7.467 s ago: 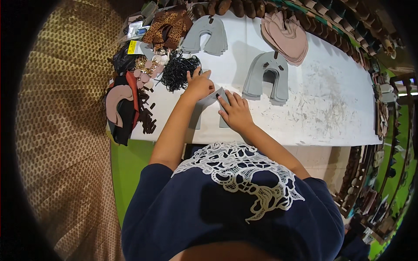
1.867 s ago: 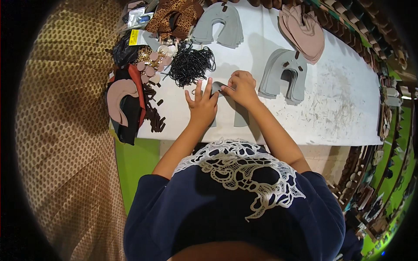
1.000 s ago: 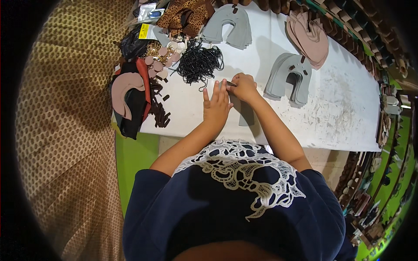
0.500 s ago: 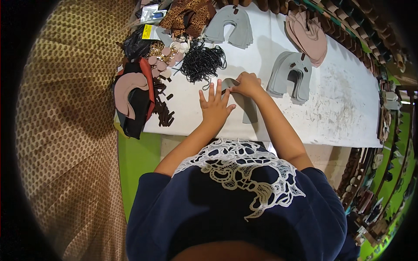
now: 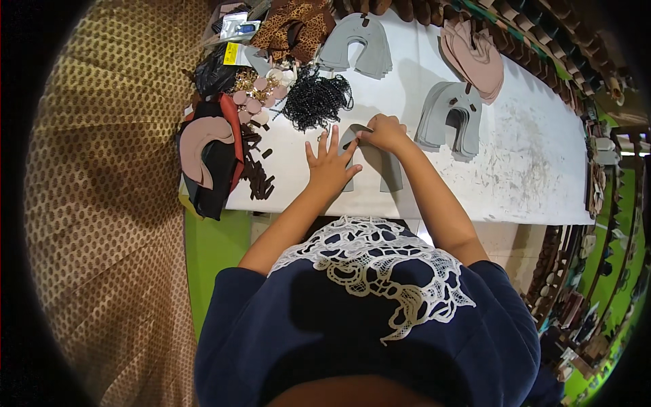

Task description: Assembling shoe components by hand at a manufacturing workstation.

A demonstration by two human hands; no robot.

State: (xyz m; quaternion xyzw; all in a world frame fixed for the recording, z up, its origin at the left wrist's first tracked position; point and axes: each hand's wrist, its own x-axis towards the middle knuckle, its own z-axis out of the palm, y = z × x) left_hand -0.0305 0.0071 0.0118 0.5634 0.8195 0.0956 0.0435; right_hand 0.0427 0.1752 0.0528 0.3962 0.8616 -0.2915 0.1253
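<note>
On the white-covered table a grey U-shaped flat piece lies under both my hands, its curved top away from me. My left hand rests on its left arm, fingers spread and stretched out. My right hand is closed in a pinch at the curved top, and what sits between thumb and finger is hidden. A small dark spot shows on the piece beside my left forefinger. Small dark brown strips lie loose to the left of my left hand.
Black bead strings are heaped beyond my left hand. Grey U-shaped stacks with brown tabs and a pink stack lie farther off. Pink pieces rest on black material at left. Leopard-print pieces lie at the back.
My left hand has shifted slightly left and down along the grey piece, its fingers still spread. More of the piece's left arm shows. My right hand keeps its pinch at the top.
</note>
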